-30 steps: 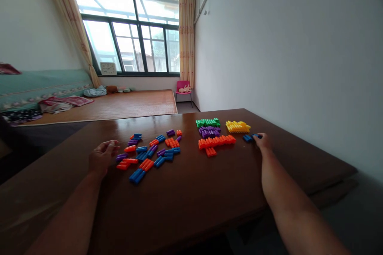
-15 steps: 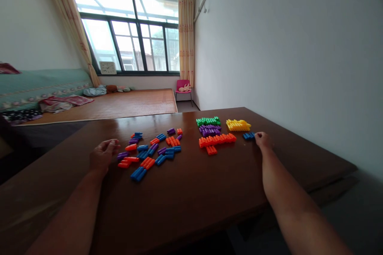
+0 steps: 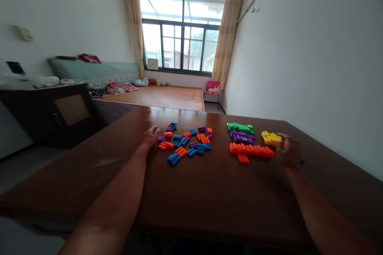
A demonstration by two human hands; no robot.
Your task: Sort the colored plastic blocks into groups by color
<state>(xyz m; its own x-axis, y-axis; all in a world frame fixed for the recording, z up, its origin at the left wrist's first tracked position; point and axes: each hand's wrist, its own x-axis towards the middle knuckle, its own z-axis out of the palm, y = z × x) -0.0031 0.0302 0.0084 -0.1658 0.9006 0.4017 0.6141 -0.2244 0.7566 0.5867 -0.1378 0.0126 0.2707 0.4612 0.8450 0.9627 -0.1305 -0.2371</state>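
Observation:
My left hand point(image 3: 150, 136) rests at the left edge of a loose spread of small plastic tube-shaped pieces in blue, orange and purple, fingers loosely extended and nothing seen in them. Among these lie a blue piece point(image 3: 172, 159) and an orange group point(image 3: 203, 139). My right hand point(image 3: 289, 152) is over the right side, beside the yellow pile point(image 3: 270, 138) and the end of the long orange row point(image 3: 251, 150); its fingers are bent and blurred, so any hold is hidden. A bit of blue point(image 3: 303, 161) shows right of that hand.
Behind the orange row lie a purple pile point(image 3: 242, 137) and a green pile point(image 3: 240, 128). A short orange group point(image 3: 243, 159) sits in front. The brown table point(image 3: 209, 195) runs close to the white wall point(image 3: 314, 59) on the right. Beyond stands a bed point(image 3: 167, 97).
The view has swung left. My right hand has left the front of the blue group and now partly covers the yellow pile's right end. My left hand stays beside the mixed pieces.

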